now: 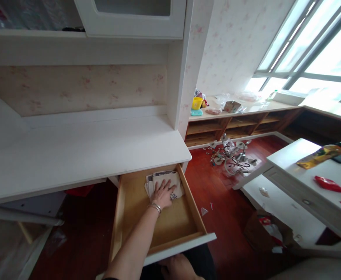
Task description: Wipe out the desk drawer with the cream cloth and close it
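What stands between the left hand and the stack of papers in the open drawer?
Nothing visible does. The left hand already lies flat on the stack of papers at the back of the open drawer. The right hand is low at the picture's edge, below the drawer front.

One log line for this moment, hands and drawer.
left hand: flat on paper stack | right hand: below drawer front, empty | drawer: open under white desk
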